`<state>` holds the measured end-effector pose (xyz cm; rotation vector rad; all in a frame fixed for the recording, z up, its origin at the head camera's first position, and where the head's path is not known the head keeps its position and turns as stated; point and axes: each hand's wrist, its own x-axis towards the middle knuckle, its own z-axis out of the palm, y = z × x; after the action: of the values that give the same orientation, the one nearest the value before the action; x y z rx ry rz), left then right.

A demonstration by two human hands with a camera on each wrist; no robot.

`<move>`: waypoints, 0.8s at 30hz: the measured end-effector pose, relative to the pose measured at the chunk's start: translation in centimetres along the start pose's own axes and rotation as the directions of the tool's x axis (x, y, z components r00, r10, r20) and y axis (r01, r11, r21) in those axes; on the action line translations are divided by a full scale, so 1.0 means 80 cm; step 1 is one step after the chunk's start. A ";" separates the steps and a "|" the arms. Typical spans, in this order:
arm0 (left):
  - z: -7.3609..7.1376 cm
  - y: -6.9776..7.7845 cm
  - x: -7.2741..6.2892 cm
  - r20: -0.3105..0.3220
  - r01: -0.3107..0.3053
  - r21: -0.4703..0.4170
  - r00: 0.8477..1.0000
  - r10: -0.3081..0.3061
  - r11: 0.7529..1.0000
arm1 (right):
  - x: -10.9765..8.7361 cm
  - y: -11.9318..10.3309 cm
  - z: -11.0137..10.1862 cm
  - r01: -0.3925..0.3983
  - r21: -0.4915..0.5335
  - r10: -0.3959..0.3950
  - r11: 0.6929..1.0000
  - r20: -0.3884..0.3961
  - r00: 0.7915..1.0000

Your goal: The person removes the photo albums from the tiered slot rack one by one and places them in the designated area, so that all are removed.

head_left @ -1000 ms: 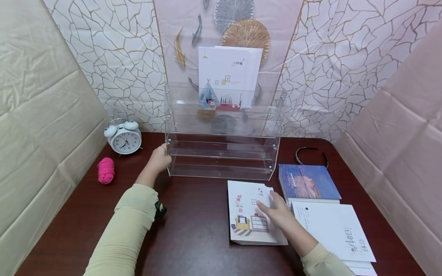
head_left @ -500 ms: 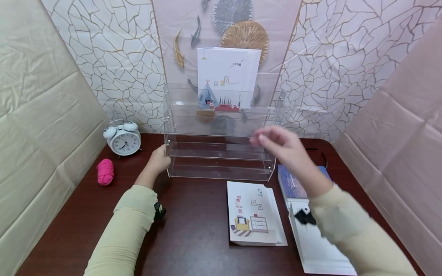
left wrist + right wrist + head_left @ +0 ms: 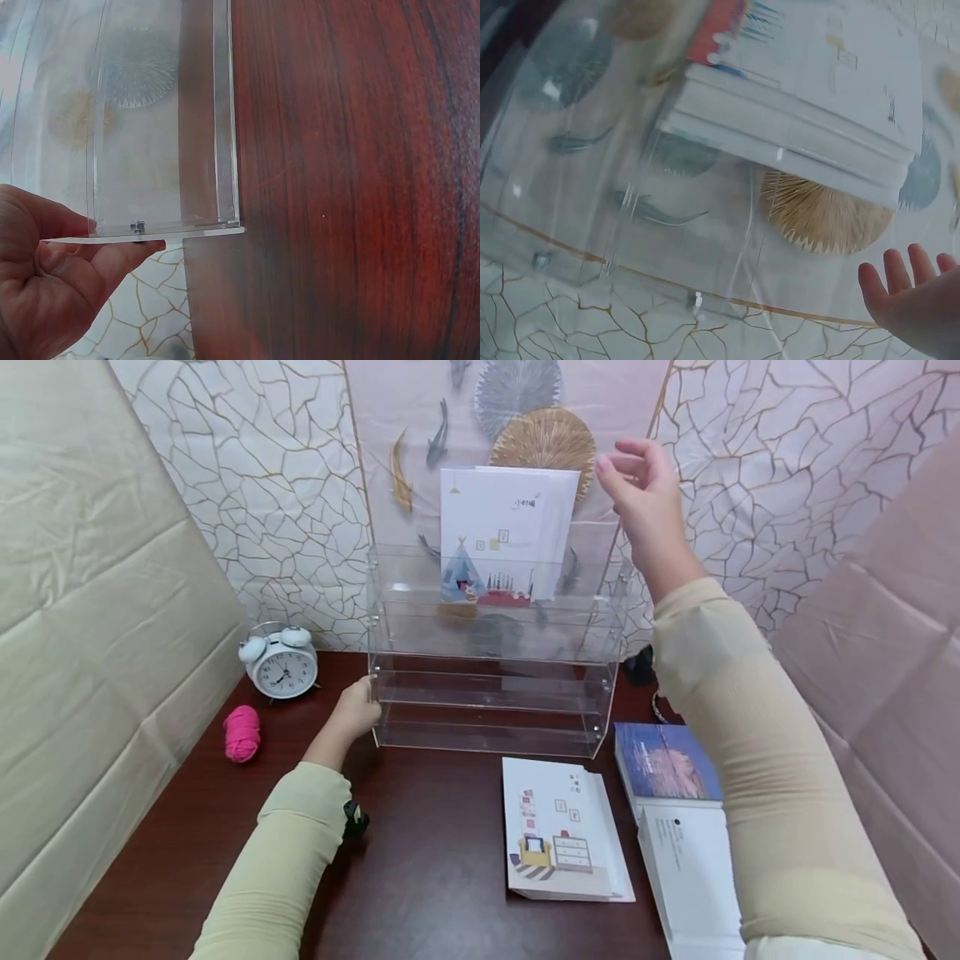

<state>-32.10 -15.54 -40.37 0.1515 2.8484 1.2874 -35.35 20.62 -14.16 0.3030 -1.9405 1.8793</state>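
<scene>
A clear acrylic tiered rack (image 3: 487,739) stands on the dark wooden table. My left hand (image 3: 356,708) grips its left side panel, thumb and fingers on either face of the panel in the left wrist view (image 3: 67,270). White picture books (image 3: 510,518), the front one showing a tent, stand upright in the rack's top tier. My right hand (image 3: 647,493) is raised beside their upper right edge, fingers loosely bent and holding nothing. In the right wrist view, its fingers (image 3: 896,274) are apart from the books' page edges.
More white books (image 3: 562,835) lie in front of the rack. At right are a blue-purple book (image 3: 667,760) and a white book (image 3: 693,877), partly under the right arm. A white alarm clock (image 3: 282,664) and pink yarn (image 3: 242,733) stand left. A headband (image 3: 657,707) is mostly hidden.
My right hand has left the white books on the table and risen up to the right of the books in the top tier. My left hand has kept its grip on the rack.
</scene>
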 end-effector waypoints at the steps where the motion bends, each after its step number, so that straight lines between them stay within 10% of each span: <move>1: 0.000 0.000 0.000 -0.001 -0.001 0.000 1.000 0.001 1.000 | 0.005 0.000 0.002 -0.026 0.006 0.026 1.000 -0.003 1.000; 11: 0.000 0.002 0.000 0.000 -0.011 -0.003 1.000 0.011 1.000 | 0.013 0.042 0.025 -0.237 -0.061 0.241 0.970 0.070 0.968; 24: 0.003 0.001 -0.001 -0.030 -0.016 0.001 0.999 0.016 1.000 | 0.009 0.072 0.035 -0.169 -0.183 0.201 0.968 0.169 0.965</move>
<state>-32.03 -15.32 -40.47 0.1568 2.8784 1.3032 -38.88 18.32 -18.99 0.2611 -2.3095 1.8409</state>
